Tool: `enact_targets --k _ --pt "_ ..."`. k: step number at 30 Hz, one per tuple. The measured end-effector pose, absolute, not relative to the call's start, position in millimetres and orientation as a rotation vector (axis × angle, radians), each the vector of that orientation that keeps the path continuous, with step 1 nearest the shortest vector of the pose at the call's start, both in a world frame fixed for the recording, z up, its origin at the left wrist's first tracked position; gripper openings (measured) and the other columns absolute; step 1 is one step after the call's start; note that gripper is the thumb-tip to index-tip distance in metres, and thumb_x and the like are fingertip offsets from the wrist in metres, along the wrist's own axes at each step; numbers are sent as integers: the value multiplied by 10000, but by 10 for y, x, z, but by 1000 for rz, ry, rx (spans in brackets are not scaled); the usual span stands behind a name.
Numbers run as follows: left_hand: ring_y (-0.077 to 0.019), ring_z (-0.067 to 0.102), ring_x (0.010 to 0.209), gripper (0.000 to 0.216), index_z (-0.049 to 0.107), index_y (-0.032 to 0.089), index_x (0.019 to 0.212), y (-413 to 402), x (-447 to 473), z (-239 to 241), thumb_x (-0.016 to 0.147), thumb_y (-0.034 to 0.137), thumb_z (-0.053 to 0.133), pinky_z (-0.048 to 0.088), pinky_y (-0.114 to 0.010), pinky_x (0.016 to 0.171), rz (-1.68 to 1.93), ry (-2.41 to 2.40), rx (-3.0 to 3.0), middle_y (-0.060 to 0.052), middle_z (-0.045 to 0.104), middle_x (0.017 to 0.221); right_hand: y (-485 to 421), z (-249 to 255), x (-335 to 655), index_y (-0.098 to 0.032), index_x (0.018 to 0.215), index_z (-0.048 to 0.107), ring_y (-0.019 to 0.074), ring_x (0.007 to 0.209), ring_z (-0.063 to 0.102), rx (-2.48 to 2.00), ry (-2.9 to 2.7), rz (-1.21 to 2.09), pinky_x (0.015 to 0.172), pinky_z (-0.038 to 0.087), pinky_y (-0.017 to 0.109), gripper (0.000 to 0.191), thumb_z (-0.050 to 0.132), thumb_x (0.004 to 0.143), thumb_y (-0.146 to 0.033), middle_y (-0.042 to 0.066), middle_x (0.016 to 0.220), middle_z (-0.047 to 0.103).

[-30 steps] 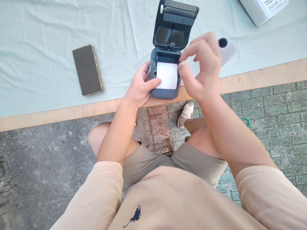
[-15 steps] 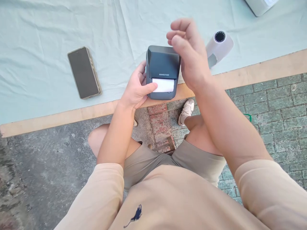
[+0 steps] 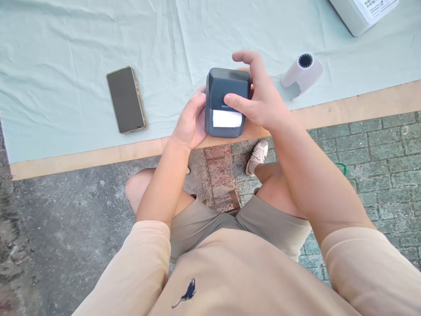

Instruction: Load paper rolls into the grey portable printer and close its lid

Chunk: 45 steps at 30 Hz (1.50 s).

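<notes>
A small dark grey label printer [image 3: 223, 90] stands near the table's front edge with its lid down. A strip of white paper [image 3: 226, 118] sticks out of its front slot. My left hand [image 3: 190, 120] grips the printer's left side, fingers curled round it. My right hand [image 3: 258, 96] holds the right side and top, with the thumb pressed on the lid above the paper and the index finger arched over the back.
A phone [image 3: 126, 99] lies screen up, dark, to the left on the pale green cloth [image 3: 66, 52]. A white paper roll [image 3: 302, 72] lies to the right. A white box [image 3: 362, 13] sits at the far right corner. The bare wooden table edge [image 3: 362, 101] runs along the front.
The printer's lid went from open to shut over the white paper. My right hand came down from above onto the lid, and my left thumb left the paper.
</notes>
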<state>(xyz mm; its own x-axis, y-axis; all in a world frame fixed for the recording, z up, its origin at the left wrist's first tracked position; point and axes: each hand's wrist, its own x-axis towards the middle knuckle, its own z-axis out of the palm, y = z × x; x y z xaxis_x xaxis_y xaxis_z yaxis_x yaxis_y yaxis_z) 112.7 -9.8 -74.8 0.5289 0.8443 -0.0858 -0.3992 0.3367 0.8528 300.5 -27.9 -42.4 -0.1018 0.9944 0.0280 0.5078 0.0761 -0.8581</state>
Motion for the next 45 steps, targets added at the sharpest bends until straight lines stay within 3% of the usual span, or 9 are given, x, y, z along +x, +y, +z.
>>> enact_targets --k 7,10,17,22,25,33,37,41,45 --pt "-284 642 1351 314 652 258 1191 -64 1093 -785 925 425 653 513 -477 1180 927 641 856 -31 730 1185 -339 -276 3100 -366 1479 348 256 1395 553 -1277 -1693 1071 1040 525 408 606 548 913 -450 33 1355 657" --pt "-301 659 1323 362 666 285 1176 -39 1053 -789 860 457 714 544 -475 1145 895 688 888 -33 744 1173 -370 -211 3138 -392 1523 327 289 1556 367 -1302 -1756 1054 1085 515 436 781 668 821 -426 21 1551 507" --pt "-232 753 1014 354 721 290 1106 -26 1020 -821 774 351 830 647 -348 900 860 695 846 7 770 976 -380 -238 3208 -330 1470 343 317 1564 358 -1158 -1871 1014 1276 377 491 903 787 684 -339 46 1656 346" --pt "-277 687 1297 299 697 317 1168 -62 1077 -816 886 414 720 606 -408 1034 908 737 888 -4 755 1037 -325 -334 3216 -381 1364 410 340 1382 531 -1136 -1748 1104 901 641 444 943 878 546 -331 14 1604 394" --pt "-308 573 1450 355 703 332 1201 -118 1112 -733 941 556 612 556 -449 1136 901 685 878 -27 748 1210 -310 -361 3142 -360 1261 461 284 1157 635 -1240 -1611 1068 693 628 360 859 894 519 -348 29 1509 484" --pt "-332 538 1487 871 491 393 1507 -190 1073 -707 738 565 863 535 -466 1178 897 635 939 -38 674 1438 -306 -320 2897 -319 1148 460 217 975 645 -1085 -1459 982 744 575 364 495 763 778 -446 3 1070 649" --pt "-319 492 1527 805 513 405 1492 -198 1099 -710 777 546 854 532 -467 1187 931 614 897 -10 626 1513 -105 -307 2790 -282 934 475 193 906 608 -1263 -1323 673 856 553 353 295 669 912 -503 21 958 646" --pt "-318 478 1538 752 490 421 1531 -229 1112 -691 858 596 777 541 -468 1175 938 591 895 3 618 1527 153 -231 2699 -287 781 249 157 758 506 -1350 -1135 184 796 521 311 446 628 1009 -338 -13 777 369" --pt "-298 451 1558 689 362 433 1615 -253 1106 -626 988 560 617 549 -481 1169 889 699 831 16 603 1557 180 -134 2704 -264 718 249 161 750 536 -1352 -1294 458 797 496 321 418 354 1122 -289 -2 724 389"
